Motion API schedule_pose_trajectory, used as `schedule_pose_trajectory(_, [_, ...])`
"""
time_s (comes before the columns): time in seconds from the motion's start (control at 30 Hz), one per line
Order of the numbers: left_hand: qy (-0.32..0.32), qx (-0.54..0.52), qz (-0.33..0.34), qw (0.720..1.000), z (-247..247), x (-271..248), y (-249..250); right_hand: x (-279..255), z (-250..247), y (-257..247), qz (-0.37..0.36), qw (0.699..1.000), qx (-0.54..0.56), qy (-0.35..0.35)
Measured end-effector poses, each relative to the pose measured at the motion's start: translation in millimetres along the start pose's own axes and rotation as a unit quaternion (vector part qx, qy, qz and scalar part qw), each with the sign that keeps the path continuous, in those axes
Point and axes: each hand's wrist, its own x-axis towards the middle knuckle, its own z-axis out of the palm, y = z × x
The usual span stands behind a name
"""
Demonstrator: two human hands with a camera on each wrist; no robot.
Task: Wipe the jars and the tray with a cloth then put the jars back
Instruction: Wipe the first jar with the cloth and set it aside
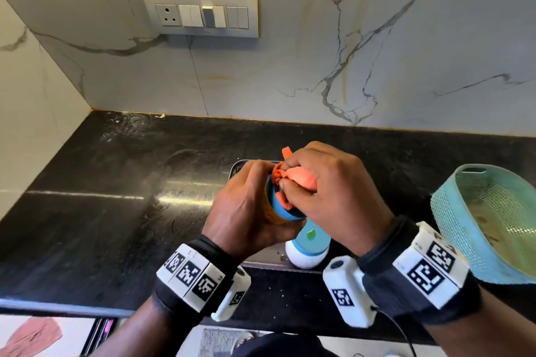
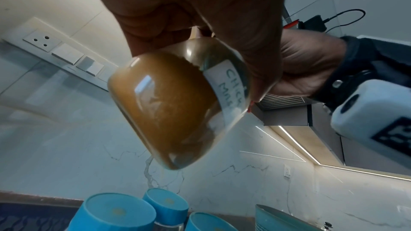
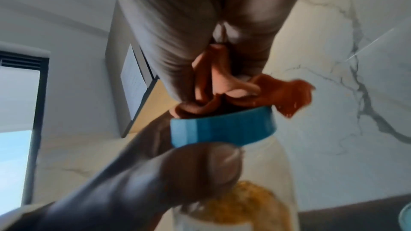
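My left hand (image 1: 246, 206) grips a glass jar (image 2: 173, 104) of brown-yellow powder with a blue lid (image 3: 222, 127) and a handwritten label, held tilted above the steel tray (image 1: 261, 258). My right hand (image 1: 324, 191) holds a bunched orange cloth (image 1: 295, 177) and presses it onto the jar's lid. In the right wrist view the cloth (image 3: 222, 87) sits on top of the lid. A white-filled jar with a blue lid (image 1: 307, 246) stands on the tray below my hands. Three more blue-lidded jars (image 2: 115, 212) show in the left wrist view.
A teal plastic basket (image 1: 487, 220) stands at the right on the black stone counter (image 1: 116, 211). A marble wall with a switch panel (image 1: 200, 14) lies behind. The counter's front edge runs along the lower left.
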Motion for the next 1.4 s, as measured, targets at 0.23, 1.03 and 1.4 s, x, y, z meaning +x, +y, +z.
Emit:
schedule_pose_trajectory(0.23, [0.006,-0.010,0.010,1.000,-0.4,4.0,-2.3,-0.4,-2.3,-3.8,-0.016,0.999,0.018,-0.025])
schedule_pose_trajectory(1.03, [0.021,0.032,0.025,0.999,6.6,13.4,-3.1,-1.7,-17.4,26.3,0.069,0.997,-0.028,0.022])
schedule_pose_trajectory(1.4, [0.012,0.049,0.045,0.998,5.6,15.3,3.4,9.6,-19.6,10.5,0.100,0.993,0.053,0.014])
